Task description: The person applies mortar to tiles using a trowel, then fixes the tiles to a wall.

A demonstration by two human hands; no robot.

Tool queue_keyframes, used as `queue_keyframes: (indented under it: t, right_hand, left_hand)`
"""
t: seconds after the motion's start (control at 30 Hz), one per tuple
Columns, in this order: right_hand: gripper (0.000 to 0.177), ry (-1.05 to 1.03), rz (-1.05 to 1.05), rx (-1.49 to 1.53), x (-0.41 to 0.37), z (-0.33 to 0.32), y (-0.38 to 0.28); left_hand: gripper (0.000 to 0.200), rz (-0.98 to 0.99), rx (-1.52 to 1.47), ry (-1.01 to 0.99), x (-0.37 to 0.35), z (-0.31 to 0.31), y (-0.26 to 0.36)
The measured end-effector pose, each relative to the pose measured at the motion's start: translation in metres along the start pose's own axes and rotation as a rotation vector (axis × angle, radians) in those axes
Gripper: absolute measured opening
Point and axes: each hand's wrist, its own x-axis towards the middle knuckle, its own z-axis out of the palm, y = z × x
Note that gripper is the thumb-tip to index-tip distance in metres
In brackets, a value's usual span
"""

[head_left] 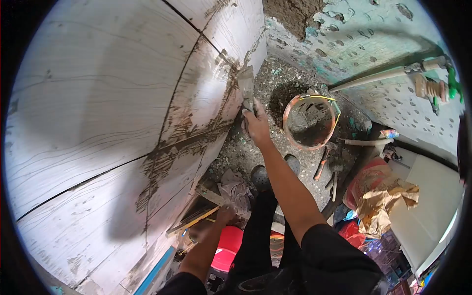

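My right hand (256, 123) is wrapped round the handle of a flat-bladed scraper (245, 84). The blade lies against the right edge of the white tiled wall (113, 88), where dark mortar is smeared along the tile joints. My left hand (226, 214) is low, beside a crumpled greyish cloth (236, 191); its fingers are too unclear to tell whether it touches or holds the cloth. To the right of my right hand stands a round bucket (287, 129) with grey mortar inside and a yellow-green handle.
A hammer (322, 162) lies on the rough floor (246, 156) near the bucket. A pipe (373, 78) runs along the pitted green wall (344, 44). Brown paper (381, 209) and a white cabinet (425, 196) are at right. A red basin (228, 246) sits beside my legs.
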Motion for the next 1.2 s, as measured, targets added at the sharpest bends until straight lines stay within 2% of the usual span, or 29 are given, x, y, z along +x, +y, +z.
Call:
queue_keyframes:
  t: [0.03,0.1,0.13,0.17,0.23,0.33,0.37,0.47,0.5,0.6,0.63,0.7,0.8,0.87,0.97,1.1,1.2]
  right_hand:
    - [0.046,0.007,-0.012,0.012,0.000,0.006,0.003]
    - [0.044,0.106,-0.345,-0.188,0.014,0.011,0.024]
    - [0.044,0.144,-0.371,-0.241,0.016,0.015,0.023]
    - [0.044,0.184,-0.396,-0.296,0.018,0.019,0.022]
    - [0.044,0.242,-0.179,-0.303,0.016,0.031,0.004]
    - [0.041,0.322,-0.267,-0.324,0.024,0.057,0.009]
    - [0.044,0.369,-0.365,-0.355,0.041,0.062,0.032]
    - [0.051,0.450,-0.488,-0.798,0.038,0.096,0.032]
    - [0.052,0.371,-0.462,-0.659,0.027,0.103,0.025]
    - [0.052,0.206,-0.330,-0.698,-0.020,0.092,0.009]
    - [0.052,0.179,-0.368,-0.685,-0.024,0.079,0.010]
    - [0.052,0.111,-0.443,-0.650,-0.030,0.053,0.012]
    - [0.054,0.067,0.270,-0.493,0.000,0.029,-0.041]
    - [0.053,0.056,0.279,-0.225,0.025,0.023,-0.064]
    - [0.052,-0.151,0.416,-0.165,0.052,0.016,-0.106]
    - [0.055,-0.224,0.313,-0.329,0.004,0.046,-0.162]
    - [0.055,-0.249,0.349,-0.149,-0.034,0.041,-0.152]
  left_hand:
    - [0.017,-0.039,0.227,-0.016,-0.034,-0.019,0.005]
    - [0.019,-0.441,-0.061,0.077,-0.081,-0.029,0.007]
    - [0.020,-0.582,-0.296,0.193,-0.106,-0.027,0.013]
    - [0.020,-0.581,-0.311,0.202,-0.124,-0.028,0.024]
    - [0.020,-0.571,-0.345,0.214,-0.147,-0.026,0.047]
    - [0.022,-0.487,-0.438,0.190,-0.168,-0.026,0.049]
    - [0.026,-0.482,-0.470,0.125,-0.170,-0.027,0.049]
    - [0.026,-0.470,-0.372,0.187,-0.175,-0.018,0.053]
    - [0.026,-0.420,-0.391,0.174,-0.180,-0.017,0.058]
    - [0.025,-0.477,-0.405,0.165,-0.191,-0.015,0.076]
    - [0.026,-0.547,-0.316,0.163,-0.193,-0.013,0.086]
    - [0.027,-0.502,-0.391,0.141,-0.201,-0.023,0.080]
    - [0.028,-0.501,-0.366,0.202,-0.209,-0.025,0.096]
    - [0.029,-0.508,-0.346,0.233,-0.210,-0.031,0.109]
    - [0.034,-0.525,-0.354,0.263,-0.211,-0.035,0.117]
    - [0.039,-0.538,-0.332,0.275,-0.218,-0.029,0.129]
    - [0.041,-0.584,-0.282,0.250,-0.221,-0.022,0.128]
